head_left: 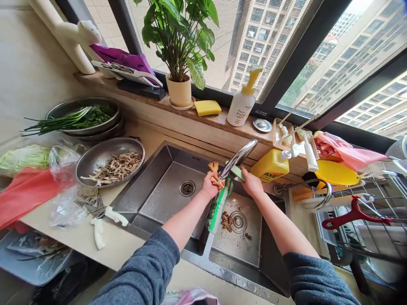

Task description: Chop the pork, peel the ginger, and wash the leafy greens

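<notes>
My left hand (210,186) is closed around a knobbly piece of ginger (216,174), held up beside the faucet (241,156) above the sink divider. My right hand (252,184) grips a pale green tool (237,172) just right of the faucet spout; its working end is partly hidden. Beneath the hands, a green-and-white striped cloth (219,207) drapes over the divider. More ginger (227,221) lies by the drain in the right basin (251,250), among dark specks of dirt. The left basin (163,186) shows a drain and water drops.
Left of the sink are a colander (142,163) of sliced mushrooms, white-handled scissors (98,231) and a bowl of green onions (79,120). Behind stand a yellow detergent bottle (270,167), pump bottle (241,106), sponge (207,108) and potted plant (179,91). A dish rack (375,203) is at right.
</notes>
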{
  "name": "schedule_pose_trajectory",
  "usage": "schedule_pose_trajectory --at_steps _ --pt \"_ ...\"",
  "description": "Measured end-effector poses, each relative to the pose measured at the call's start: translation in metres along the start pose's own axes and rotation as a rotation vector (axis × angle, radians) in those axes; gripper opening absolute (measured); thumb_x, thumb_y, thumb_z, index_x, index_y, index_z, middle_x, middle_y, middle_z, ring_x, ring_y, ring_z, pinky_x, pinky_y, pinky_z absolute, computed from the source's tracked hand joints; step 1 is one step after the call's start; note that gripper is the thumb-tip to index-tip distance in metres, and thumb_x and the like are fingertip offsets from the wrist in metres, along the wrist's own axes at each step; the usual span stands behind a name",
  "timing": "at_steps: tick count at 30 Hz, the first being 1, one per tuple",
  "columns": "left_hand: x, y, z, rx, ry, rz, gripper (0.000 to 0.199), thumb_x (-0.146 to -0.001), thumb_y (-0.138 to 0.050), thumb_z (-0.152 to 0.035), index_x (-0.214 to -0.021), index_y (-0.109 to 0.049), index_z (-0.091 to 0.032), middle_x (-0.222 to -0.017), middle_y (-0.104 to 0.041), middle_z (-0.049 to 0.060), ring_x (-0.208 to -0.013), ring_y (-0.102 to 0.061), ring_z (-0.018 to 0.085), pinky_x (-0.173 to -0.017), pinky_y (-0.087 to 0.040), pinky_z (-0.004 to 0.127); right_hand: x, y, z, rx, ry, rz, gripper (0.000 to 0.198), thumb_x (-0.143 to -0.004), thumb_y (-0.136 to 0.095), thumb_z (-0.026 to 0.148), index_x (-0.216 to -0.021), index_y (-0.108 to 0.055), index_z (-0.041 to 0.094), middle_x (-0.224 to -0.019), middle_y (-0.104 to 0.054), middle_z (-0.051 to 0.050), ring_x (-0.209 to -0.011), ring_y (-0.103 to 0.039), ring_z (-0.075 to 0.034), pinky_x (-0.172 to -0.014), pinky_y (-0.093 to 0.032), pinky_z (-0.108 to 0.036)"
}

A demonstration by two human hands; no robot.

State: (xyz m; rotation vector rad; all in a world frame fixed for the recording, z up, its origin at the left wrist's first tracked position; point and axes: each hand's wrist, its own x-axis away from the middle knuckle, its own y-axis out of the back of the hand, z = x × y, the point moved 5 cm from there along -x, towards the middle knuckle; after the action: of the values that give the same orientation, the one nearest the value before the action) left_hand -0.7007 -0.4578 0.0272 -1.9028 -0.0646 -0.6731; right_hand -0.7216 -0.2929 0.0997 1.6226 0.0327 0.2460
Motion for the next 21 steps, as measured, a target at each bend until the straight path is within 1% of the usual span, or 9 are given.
schedule_pose_trajectory --at_steps 6,9,14,17,19,21 --pt "0.001 -0.004 0.0 0.035 -0.006 -0.011 0.03 -0.076 -0.051 -0.029 -0.101 -0.058 -0.015 -0.081 -0.061 0.009 -0.072 -0.061 0.019 -0.059 -0.047 0.031 0.0 0.003 -0.001 -0.026 0.014 0.024 0.069 -0.08 -0.052 0.02 -0.142 -0.019 0.022 -0.113 -0.061 -0.012 -0.096 -0.06 -0.024 -0.076 -0.042 -0.03" --pt "0.003 -0.006 0.0 0.058 -0.011 -0.006 0.03 -0.075 -0.049 -0.027 -0.101 -0.057 -0.014 -0.08 -0.061 0.008 -0.071 -0.06 0.019 -0.057 -0.045 0.029 -0.001 0.006 0.0 -0.031 0.026 0.029 0.068 -0.081 -0.052 0.02 -0.142 -0.02 0.022 -0.113 -0.061 -0.012 -0.097 -0.06 -0.024 -0.077 -0.042 -0.03" --pt "0.005 -0.01 0.001 0.064 0.002 -0.019 0.028 -0.076 -0.046 -0.027 -0.097 -0.057 -0.013 -0.077 -0.061 0.009 -0.066 -0.059 0.018 -0.052 -0.043 0.027 -0.001 0.007 0.0 -0.043 0.024 0.044 0.067 -0.082 -0.052 0.022 -0.142 -0.02 0.022 -0.112 -0.061 -0.013 -0.097 -0.06 -0.023 -0.078 -0.041 -0.03" --pt "0.005 -0.01 0.002 0.07 0.001 -0.038 0.024 -0.078 -0.045 -0.027 -0.094 -0.057 -0.014 -0.078 -0.06 0.009 -0.067 -0.06 0.018 -0.051 -0.042 0.027 -0.003 0.009 0.001 -0.033 0.039 0.03 0.066 -0.082 -0.051 0.021 -0.141 -0.022 0.022 -0.111 -0.062 -0.013 -0.096 -0.06 -0.023 -0.077 -0.042 -0.03" --pt "0.005 -0.011 0.003 0.07 0.0 -0.035 0.023 -0.08 -0.045 -0.029 -0.093 -0.057 -0.015 -0.077 -0.06 0.008 -0.067 -0.06 0.018 -0.051 -0.042 0.026 -0.003 0.011 0.001 -0.022 0.039 0.027 0.063 -0.083 -0.051 0.023 -0.14 -0.024 0.022 -0.11 -0.062 -0.012 -0.096 -0.06 -0.023 -0.076 -0.042 -0.029" --pt "0.006 -0.012 0.002 0.065 -0.006 -0.023 0.025 -0.081 -0.046 -0.036 -0.092 -0.057 -0.016 -0.076 -0.06 0.007 -0.066 -0.06 0.018 -0.051 -0.041 0.027 0.001 0.012 0.003 -0.021 0.028 0.019 0.062 -0.085 -0.05 0.031 -0.14 -0.024 0.022 -0.106 -0.063 -0.012 -0.094 -0.061 -0.024 -0.074 -0.043 -0.03"
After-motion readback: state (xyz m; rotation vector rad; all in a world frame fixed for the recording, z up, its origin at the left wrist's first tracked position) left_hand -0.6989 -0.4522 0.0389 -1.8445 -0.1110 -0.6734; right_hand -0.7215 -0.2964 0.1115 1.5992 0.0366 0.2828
